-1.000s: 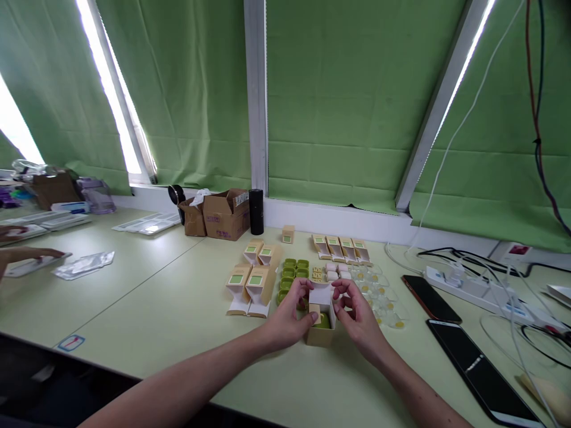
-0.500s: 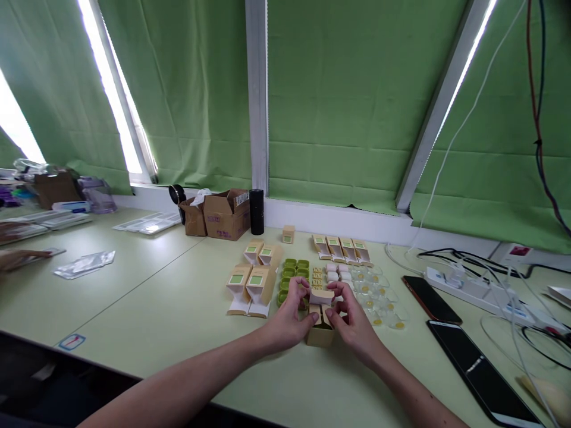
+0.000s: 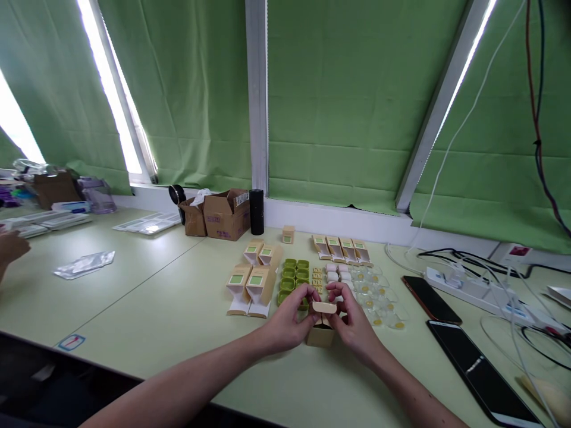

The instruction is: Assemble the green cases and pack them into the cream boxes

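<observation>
A small tan cardboard box (image 3: 319, 339) stands on the table between my hands, its top flap bent toward me over the side flaps. My left hand (image 3: 292, 321) is closed on the box's left side, with thumb and fingers at the flaps. Opposite it, my right hand (image 3: 354, 322) grips the right side and the flap edge. Just beyond are green square cups (image 3: 289, 273) in rows and small yellow pieces (image 3: 317, 277). Pink and white blocks (image 3: 332, 276) sit beside them, then clear pieces with yellow centres (image 3: 379, 291). My fingers partly cover the nearest ones.
Open tan boxes (image 3: 256, 282) stand at left, more open boxes (image 3: 341, 249) behind, and one closed box (image 3: 288, 234). Brown cartons (image 3: 227, 215) and a black cylinder (image 3: 256, 211) are by the wall. Phones (image 3: 482, 371) and a power strip (image 3: 473, 291) lie right. Another person's hand (image 3: 11, 246) is far left.
The box's top flap has tipped down toward me, my fingers moving with it. At far left, the other person's hand has drawn back from the table.
</observation>
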`<state>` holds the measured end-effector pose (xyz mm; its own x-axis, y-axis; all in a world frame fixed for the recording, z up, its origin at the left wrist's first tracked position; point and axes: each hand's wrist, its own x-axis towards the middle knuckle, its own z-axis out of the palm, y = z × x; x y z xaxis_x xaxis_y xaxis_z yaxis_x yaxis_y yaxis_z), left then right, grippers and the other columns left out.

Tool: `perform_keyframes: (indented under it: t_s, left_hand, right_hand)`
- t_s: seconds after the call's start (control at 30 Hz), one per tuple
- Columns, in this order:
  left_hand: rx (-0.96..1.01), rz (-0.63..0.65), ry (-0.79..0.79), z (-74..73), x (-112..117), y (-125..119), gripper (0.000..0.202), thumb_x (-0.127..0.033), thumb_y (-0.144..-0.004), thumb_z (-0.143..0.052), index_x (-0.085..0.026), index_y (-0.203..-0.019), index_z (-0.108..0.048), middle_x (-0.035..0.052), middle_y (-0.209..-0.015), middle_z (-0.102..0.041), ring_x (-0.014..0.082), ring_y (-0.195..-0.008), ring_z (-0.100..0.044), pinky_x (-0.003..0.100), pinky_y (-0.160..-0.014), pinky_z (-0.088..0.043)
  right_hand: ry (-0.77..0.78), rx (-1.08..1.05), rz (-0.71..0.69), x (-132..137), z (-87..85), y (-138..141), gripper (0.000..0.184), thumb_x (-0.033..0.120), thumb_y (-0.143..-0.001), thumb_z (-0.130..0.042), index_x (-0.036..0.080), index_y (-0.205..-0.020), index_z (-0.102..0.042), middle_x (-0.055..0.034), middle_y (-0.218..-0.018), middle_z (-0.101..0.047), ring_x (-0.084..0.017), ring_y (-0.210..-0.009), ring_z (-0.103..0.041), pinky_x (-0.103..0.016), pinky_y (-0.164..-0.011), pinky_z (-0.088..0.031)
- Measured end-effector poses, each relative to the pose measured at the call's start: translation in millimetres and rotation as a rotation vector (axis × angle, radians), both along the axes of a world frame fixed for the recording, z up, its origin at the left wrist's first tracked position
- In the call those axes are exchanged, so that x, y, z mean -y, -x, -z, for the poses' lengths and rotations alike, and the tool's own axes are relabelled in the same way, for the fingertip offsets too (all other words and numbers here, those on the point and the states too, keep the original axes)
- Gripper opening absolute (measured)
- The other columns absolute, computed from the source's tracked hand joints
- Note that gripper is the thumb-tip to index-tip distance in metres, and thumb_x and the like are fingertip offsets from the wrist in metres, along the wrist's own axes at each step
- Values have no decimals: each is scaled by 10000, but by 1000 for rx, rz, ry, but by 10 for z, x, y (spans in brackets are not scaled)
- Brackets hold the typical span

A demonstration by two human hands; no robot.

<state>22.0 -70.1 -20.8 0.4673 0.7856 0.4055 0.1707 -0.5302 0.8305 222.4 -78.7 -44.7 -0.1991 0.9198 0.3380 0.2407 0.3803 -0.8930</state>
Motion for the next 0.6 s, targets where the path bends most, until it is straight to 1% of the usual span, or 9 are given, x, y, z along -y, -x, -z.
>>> perform_keyframes:
  t_s: [0.13, 0.2, 0.33, 0.43, 0.6]
  left_hand:
    - [-2, -11, -34, 39, -21, 6, 225, -95, -847, -595, -203, -1040, -558, 41, -1047, -610, 201, -998, -570, 330, -909, -471]
    - [-4, -15, -43, 50, -29, 11, 218, -94, -842, -595, -203, -1027, -561, 42, -1038, -610, 200, -987, -572, 328, -898, -476]
    - [8, -21, -80, 54, -43, 15, 159, -121, -862, -605, -202, -992, -564, 45, -1021, -615, 199, -969, -577, 330, -882, -476]
    - [14, -16, -100, 44, -45, 20, 131, -130, -872, -609, -201, -974, -568, 47, -1017, -616, 202, -968, -577, 338, -886, -477]
    - [57, 46, -122, -46, -24, 84, 125, -130, -879, -594, -199, -984, -595, 65, -1052, -614, 218, -1010, -586, 359, -916, -488]
  right_hand:
    - [-10, 13, 19, 8, -25, -6, 332, 274, -924, -610, 270, -1245, -525, -17, -1069, -537, -145, -745, -577, -255, -595, -444]
    - [-50, 7, 41, 14, -51, -17, 278, 252, -914, -605, 258, -1188, -562, -20, -1038, -552, -147, -730, -552, -258, -589, -443]
    - [-226, 7, 50, 43, -122, -67, 104, 248, -948, -564, 233, -1030, -625, -43, -977, -587, -178, -778, -553, -284, -618, -446]
    - [-351, 41, 26, 79, -157, -100, 119, 274, -1005, -530, 228, -1003, -639, -57, -970, -598, -195, -812, -559, -307, -645, -445]
    - [-466, 138, 15, 129, -153, -108, 67, 267, -1027, -558, 230, -1011, -611, -47, -940, -602, -175, -714, -497, -321, -619, -408]
